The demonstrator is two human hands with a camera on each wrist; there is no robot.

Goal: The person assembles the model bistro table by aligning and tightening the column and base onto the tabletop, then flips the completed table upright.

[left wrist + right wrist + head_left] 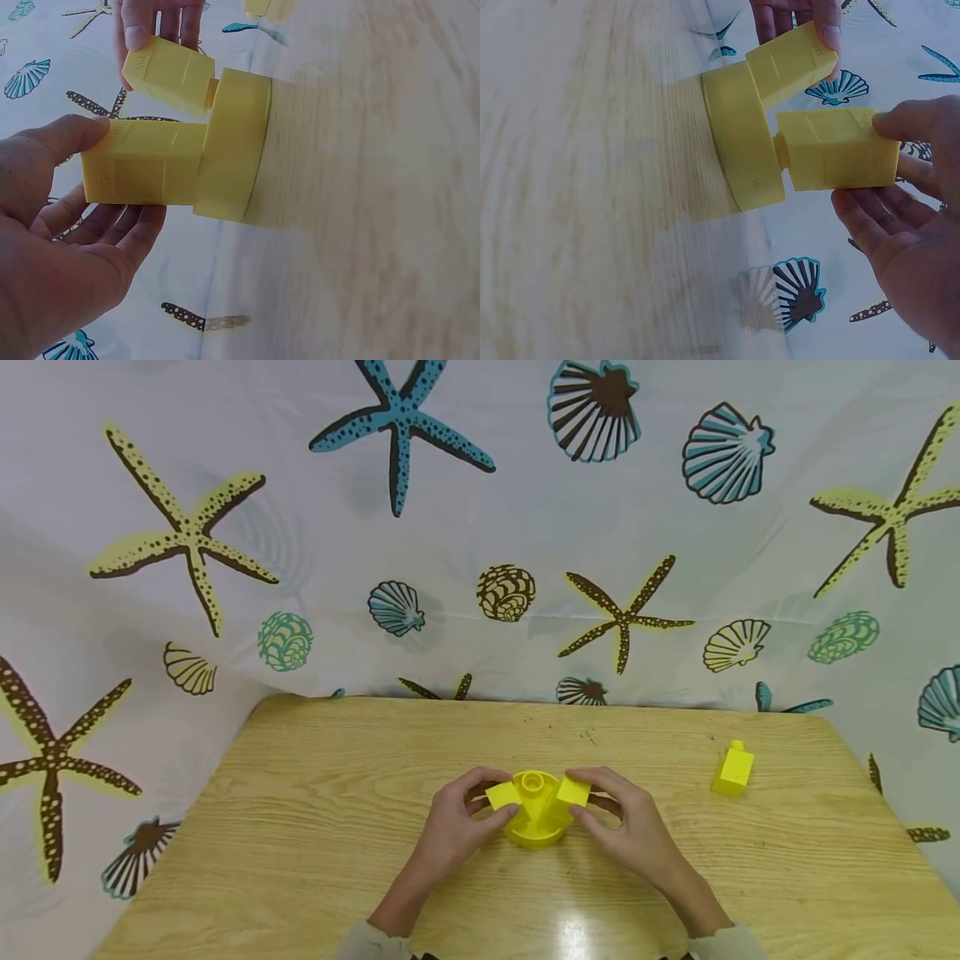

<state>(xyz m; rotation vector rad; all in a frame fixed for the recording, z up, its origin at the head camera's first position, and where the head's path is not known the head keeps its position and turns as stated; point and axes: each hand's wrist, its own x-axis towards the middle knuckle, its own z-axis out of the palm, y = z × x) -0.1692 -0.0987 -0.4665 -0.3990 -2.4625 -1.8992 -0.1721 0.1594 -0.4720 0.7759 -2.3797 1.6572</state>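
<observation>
A round yellow base (pixel 534 840) lies on the table in front of me, with a raised ring socket (pixel 532 782) at its far side. My left hand (pixel 459 817) pinches a yellow block (pixel 142 161) between thumb and fingers. This block stands on the left of the base, its lower end right at the rim in the left wrist view. On the right side, a second yellow block (pixel 836 150) is gripped by my right hand (pixel 636 828). Between that block and the base a short narrow peg shows in the right wrist view.
Another yellow block (pixel 735 770) with a small knob on its far end lies to the right on the wooden table (pixel 300 827). A white cloth (pixel 450 543) printed with starfish and shells hangs behind and along both sides.
</observation>
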